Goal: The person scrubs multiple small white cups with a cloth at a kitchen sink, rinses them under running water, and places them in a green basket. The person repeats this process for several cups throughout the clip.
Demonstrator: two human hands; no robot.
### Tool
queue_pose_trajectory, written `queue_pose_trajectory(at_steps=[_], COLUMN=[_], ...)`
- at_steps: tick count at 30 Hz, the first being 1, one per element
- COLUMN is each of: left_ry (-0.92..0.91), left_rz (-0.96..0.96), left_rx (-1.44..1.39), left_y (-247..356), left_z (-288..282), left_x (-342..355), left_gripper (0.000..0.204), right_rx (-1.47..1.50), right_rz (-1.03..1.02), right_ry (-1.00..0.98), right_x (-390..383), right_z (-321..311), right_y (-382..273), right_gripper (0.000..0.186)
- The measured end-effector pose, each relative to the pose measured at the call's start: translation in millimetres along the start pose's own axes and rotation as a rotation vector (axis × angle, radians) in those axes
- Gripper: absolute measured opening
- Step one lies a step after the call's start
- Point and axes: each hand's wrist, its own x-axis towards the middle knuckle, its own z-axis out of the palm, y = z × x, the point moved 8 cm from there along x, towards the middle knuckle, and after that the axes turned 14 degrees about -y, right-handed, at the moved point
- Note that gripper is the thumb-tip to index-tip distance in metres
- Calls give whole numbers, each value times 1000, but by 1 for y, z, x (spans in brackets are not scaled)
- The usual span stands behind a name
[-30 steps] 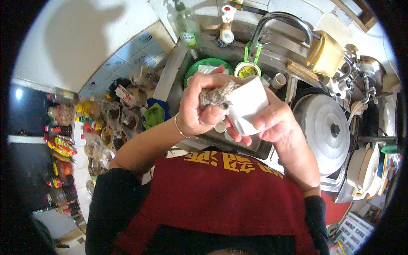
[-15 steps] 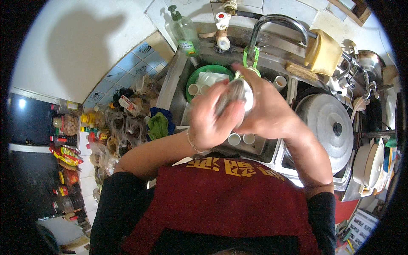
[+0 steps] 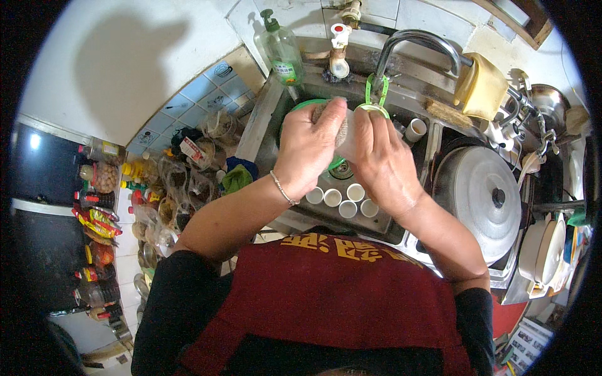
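Rough, fibrous scouring pad (image 3: pixel 342 131) against a smooth white cup (image 3: pixel 348 149), plastic or ceramic, can't call it from here! The small cups (image 3: pixel 332 198) show that same even smoothness. Dull, marked metal on the sink (image 3: pixel 262 122), and oh, the faucet (image 3: pixel 414 34) gleams, polished like chrome! Grey metal with a soft sheen on the pot lid (image 3: pixel 467 194), see-through plastic on the pump bottle (image 3: pixel 279 51), matt cloth on the maroon apron (image 3: pixel 338 294), smooth faces on the blue tiles (image 3: pixel 199 89).

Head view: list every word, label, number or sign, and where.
Wording isn't copied; print shows on:
Dark red cloth apron: large yellow characters.
Clear green pump bottle: blurred label.
Red-yellow packets, left: too small.
White-and-red tag, left: too small.
White sheet, lower right: too small.
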Motion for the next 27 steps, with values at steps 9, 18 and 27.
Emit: queue_pose_trajectory(at_steps=[9,18,27], left_ry=[-152,-717,-628], left_rz=[537,1136,-29], left_rx=[535,590,-537], left_y=[69,117,5], left_z=[20,41,9], left_x=[-36,-48,10], left_gripper=[40,59,105], right_rx=[795,2675,1832], right_rz=[129,-228,204], right_ry=[17,-815,-694], right_x=[0,-17,-14], right_z=[-34,-9,46], right_y=[11,-26,23], right_gripper=[47,79,101])
